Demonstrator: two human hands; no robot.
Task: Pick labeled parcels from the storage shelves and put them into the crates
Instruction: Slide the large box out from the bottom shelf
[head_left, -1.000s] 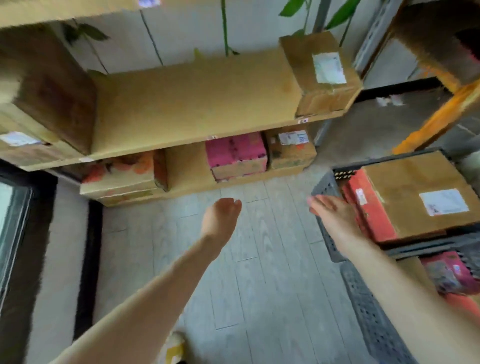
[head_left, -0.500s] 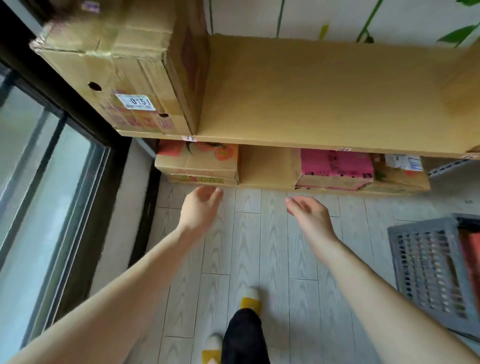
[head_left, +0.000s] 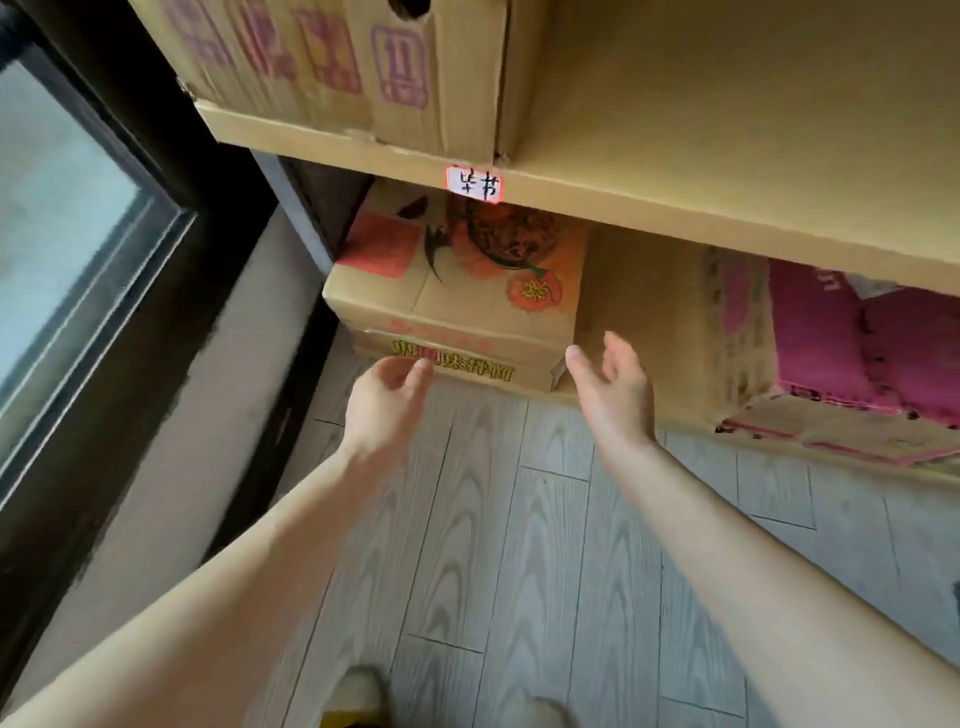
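Reaching down to the bottom shelf (head_left: 636, 296), you have both grips out in front of the flat orange-printed parcel (head_left: 457, 312). It lies at the shelf's left end, under the upper shelf board (head_left: 701, 197) and just below a small handwritten tag (head_left: 474, 183). Your left grip (head_left: 387, 400) is loosely curled around nothing, with its fingertips at the parcel's front face; whether they touch it cannot be told. Your right grip (head_left: 615, 395) is spread wide and empty, its thumb just beside the parcel's right front corner. By the look of it, this pick has not begun: the parcel sits flat on the shelf and neither grip has closed on it. You have yet to take it by both sides, draw it out from under the board and carry it off. No crate is in view, so how many parcels are already packed cannot be judged. A pink parcel (head_left: 841, 353) and a large carton (head_left: 337, 67) also sit on the shelves.
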